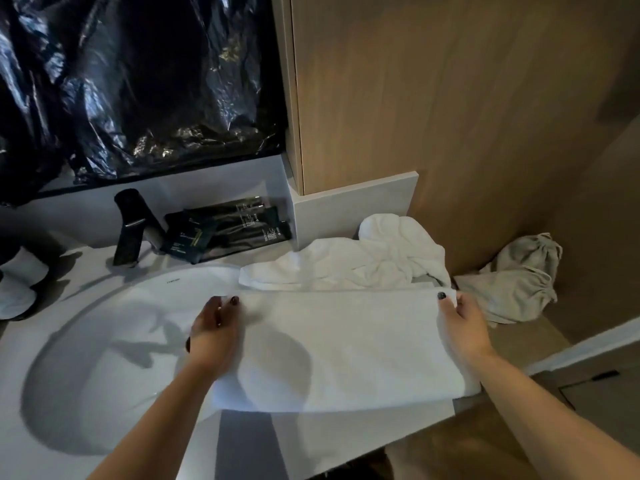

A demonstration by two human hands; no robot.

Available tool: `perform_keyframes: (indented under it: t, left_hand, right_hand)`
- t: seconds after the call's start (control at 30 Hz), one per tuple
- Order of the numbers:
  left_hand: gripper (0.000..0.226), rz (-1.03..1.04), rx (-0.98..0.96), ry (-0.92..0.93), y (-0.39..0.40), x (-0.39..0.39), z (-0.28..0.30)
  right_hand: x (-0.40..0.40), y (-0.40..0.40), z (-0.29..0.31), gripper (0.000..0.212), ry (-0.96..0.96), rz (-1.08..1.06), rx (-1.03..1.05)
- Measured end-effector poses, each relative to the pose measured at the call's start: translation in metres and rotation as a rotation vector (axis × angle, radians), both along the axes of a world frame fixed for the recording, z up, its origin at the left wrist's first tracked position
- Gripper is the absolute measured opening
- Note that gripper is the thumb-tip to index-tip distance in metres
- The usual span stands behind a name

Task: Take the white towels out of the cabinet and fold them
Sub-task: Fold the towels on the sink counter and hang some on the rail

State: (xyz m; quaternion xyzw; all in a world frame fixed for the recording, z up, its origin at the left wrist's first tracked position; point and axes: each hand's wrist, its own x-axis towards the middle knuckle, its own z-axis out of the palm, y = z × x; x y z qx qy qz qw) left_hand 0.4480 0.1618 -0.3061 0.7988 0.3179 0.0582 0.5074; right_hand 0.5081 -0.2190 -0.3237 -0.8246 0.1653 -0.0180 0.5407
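A white towel point(346, 344) lies folded flat on the white counter, partly over the sink's right rim. My left hand point(213, 329) pinches its far left corner, thumb on top. At the far right corner my right hand point(462, 322) pinches the towel the same way. Behind it a heap of crumpled white towels point(363, 258) rests on the counter against the wall. The cabinet is not in view.
The white sink basin point(104, 341) takes up the left, with a black faucet point(130, 226) behind it. Black toiletry packets point(228, 233) lie by the wall. A grey drawstring bag point(516, 275) sits on the counter's right end. Wooden panels point(450, 98) rise on the right.
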Motion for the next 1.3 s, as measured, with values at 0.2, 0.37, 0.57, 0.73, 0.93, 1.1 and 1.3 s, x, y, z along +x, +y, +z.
perform_keyframes:
  t: [0.2, 0.37, 0.57, 0.73, 0.93, 1.1, 1.3]
  left_hand:
    - [0.037, -0.029, -0.019, 0.133, 0.001, 0.003, -0.024]
    - [0.025, 0.06, -0.002, 0.083, -0.009, 0.004, -0.028]
    - [0.027, 0.048, 0.061, 0.132, -0.014, 0.012, -0.029]
    - [0.006, -0.028, 0.106, 0.186, -0.005, 0.015, -0.04]
    - [0.032, 0.001, 0.176, 0.126, -0.015, 0.014, -0.026]
    - [0.069, -0.268, 0.504, -0.013, -0.049, 0.016, -0.003]
    - [0.07, -0.66, 0.623, -0.112, -0.093, 0.016, -0.035]
  right_hand:
    - [0.019, 0.001, -0.012, 0.027, -0.07, 0.044, -0.13]
    - [0.034, -0.003, -0.015, 0.025, -0.061, 0.098, -0.203]
    - [0.056, -0.002, -0.017, 0.023, 0.026, 0.122, -0.265]
    - [0.069, 0.007, -0.017, 0.015, 0.078, 0.123, -0.316]
    - [0.066, 0.015, -0.002, 0.014, 0.154, 0.11, -0.379]
    - [0.039, 0.047, 0.019, 0.049, -0.247, 0.271, -0.728]
    - [-0.017, 0.105, -0.012, 0.05, -0.399, 0.949, -0.952]
